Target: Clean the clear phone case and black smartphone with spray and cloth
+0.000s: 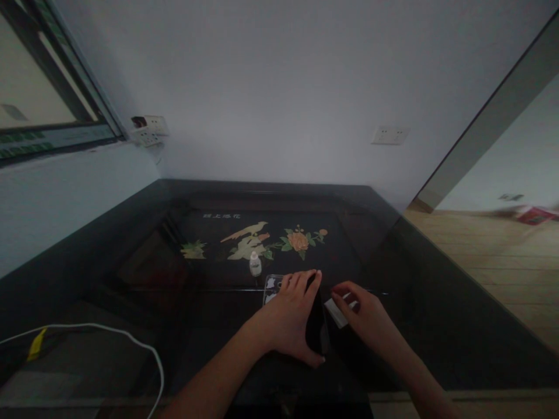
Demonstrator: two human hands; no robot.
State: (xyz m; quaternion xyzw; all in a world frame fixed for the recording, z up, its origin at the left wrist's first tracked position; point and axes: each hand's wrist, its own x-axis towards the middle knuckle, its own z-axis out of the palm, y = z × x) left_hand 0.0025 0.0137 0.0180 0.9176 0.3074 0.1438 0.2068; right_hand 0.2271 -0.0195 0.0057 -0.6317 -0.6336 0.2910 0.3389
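Note:
My left hand [293, 317] wraps around a black phone [316, 326], thumb at its near end and fingers over its far end, just above the dark table [419, 279]. My right hand [367, 317] is to the right of it, fingers pinched on a small white wipe or paper [337, 313] beside the phone's edge. A clear phone case [271, 286] lies under and behind my left hand. A small white bottle [255, 263] stands upright just beyond it.
The dark glass-topped table has an inlaid bird and flower picture [262, 238]. A white cable [109, 334] with a yellow tag loops at the left. Wall sockets [148, 131] sit in the corner; wooden floor [493, 256] opens to the right.

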